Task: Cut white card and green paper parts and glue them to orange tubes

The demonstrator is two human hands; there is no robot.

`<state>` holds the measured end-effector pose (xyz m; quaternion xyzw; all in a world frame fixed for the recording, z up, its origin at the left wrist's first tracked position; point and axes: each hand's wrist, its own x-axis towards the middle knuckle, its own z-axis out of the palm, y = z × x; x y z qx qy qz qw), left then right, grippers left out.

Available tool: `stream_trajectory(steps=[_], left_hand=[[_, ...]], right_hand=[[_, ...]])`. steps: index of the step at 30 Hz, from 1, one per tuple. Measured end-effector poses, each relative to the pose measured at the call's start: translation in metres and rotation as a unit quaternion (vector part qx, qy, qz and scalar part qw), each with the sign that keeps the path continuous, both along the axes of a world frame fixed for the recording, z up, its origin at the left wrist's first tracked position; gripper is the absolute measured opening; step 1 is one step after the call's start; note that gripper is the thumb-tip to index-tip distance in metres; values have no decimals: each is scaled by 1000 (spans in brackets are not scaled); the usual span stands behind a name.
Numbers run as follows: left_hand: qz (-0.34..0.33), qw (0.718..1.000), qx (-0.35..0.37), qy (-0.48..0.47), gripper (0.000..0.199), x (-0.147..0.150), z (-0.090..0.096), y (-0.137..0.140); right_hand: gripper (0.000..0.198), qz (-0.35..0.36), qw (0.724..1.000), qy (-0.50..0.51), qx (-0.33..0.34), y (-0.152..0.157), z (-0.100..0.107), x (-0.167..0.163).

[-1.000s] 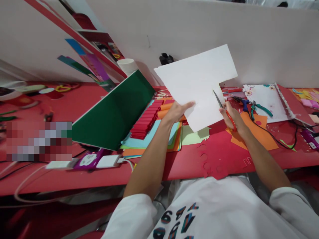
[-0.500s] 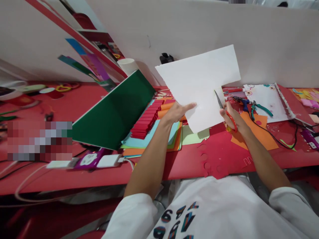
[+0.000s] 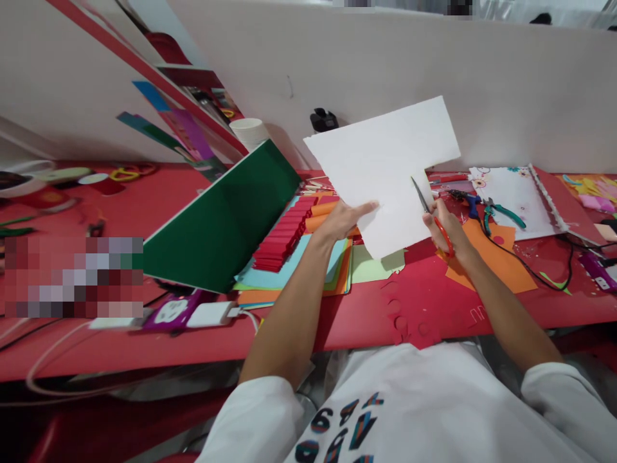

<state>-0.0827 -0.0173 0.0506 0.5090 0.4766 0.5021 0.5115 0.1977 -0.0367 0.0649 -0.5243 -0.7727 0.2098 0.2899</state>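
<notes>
A large white sheet of paper (image 3: 385, 154) is held up above the table, with a notch cut from its right side. My left hand (image 3: 344, 220) pinches its lower left edge, thumb on top and the other fingers hidden beneath. My right hand (image 3: 446, 228) is closed around the red-orange handles of a pair of scissors (image 3: 421, 195). Their blades point up and left, lying against the paper close to the notch. Below the hands lie a red paper sheet (image 3: 424, 302) with curved cuts and a pale green sheet (image 3: 376, 262).
A green board (image 3: 222, 218) leans at the left, beside stacked red folded strips (image 3: 284, 238) and coloured paper. At the right are teal-handled pliers (image 3: 501, 213), a blue glue gun (image 3: 472, 202) with its cable, and orange paper (image 3: 491, 254). A purple power strip (image 3: 173, 310) lies near the front edge.
The view has shifted slightly. The paper's top right corner sits a little lower, and the scissors stay at nearly the same spot on the sheet. Both hands keep their hold.
</notes>
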Motion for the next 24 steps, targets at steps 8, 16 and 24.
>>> stream_trajectory(steps=[8, 16, 24], left_hand=[[-27, 998, 41, 28, 46, 3, 9, -10], [-14, 1000, 17, -20, 44, 12, 10, -11], [-1, 1000, -19, -22, 46, 13, 7, -9]], right_hand=[[76, 30, 998, 23, -57, -11, 13, 1], [73, -2, 1000, -1, 1, -3, 9, 2], [68, -10, 998, -29, 47, 3, 5, 1]])
